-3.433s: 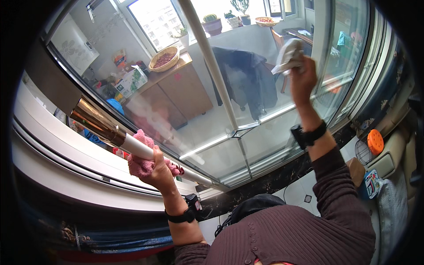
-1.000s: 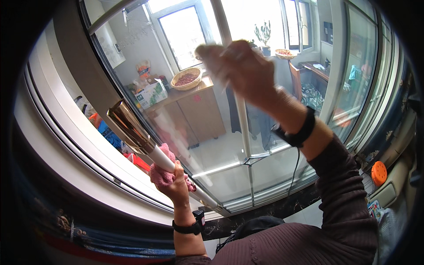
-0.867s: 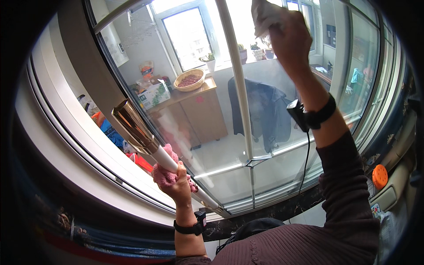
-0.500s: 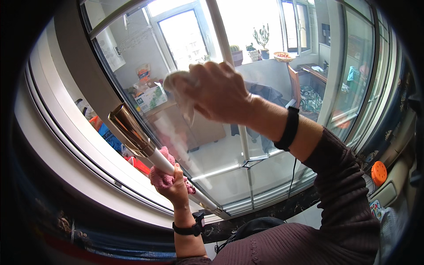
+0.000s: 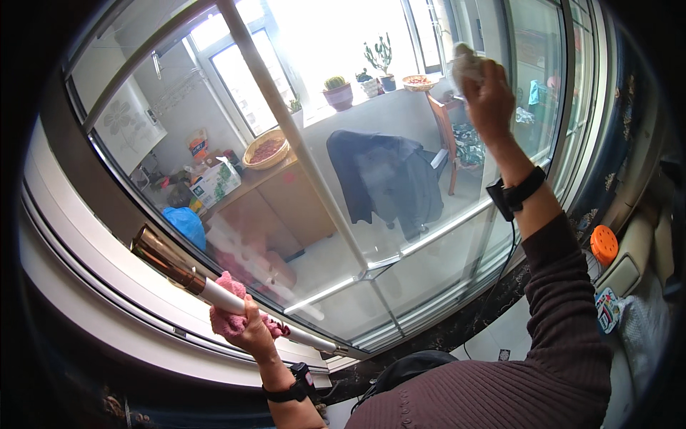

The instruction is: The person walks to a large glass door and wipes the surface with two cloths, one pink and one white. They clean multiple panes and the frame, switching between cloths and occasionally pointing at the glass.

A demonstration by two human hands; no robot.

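Left hand: [image 5: 254,337] closed round the pole [image 5: 224,296], thumb across the upper side; the pink cloth [image 5: 227,326] is bunched between grip and pole.
Pole: tilted, alongside the lower-left edge of the glass [image 5: 309,270]; its gold end points up and left.
Right hand: [image 5: 491,101] raised, fingers bent and nearly closed on the pale cloth [image 5: 467,66].
Pale cloth: crumpled, in front of the glass near its right edge; from where I stand, contact cannot be confirmed.
Straps: one black strap [image 5: 525,187] per wrist; a cord [image 5: 512,239] hangs below the right one.
Behind glass: a basket [image 5: 263,165] on the cabinet [image 5: 307,211], near its right end; a dark garment [image 5: 386,171] hangs over a support I cannot identify.
Hidden: the left palm; the right fingertips, partly behind the pale cloth.
Unclear: haze or reflection masks the glass at its lower-left corner.
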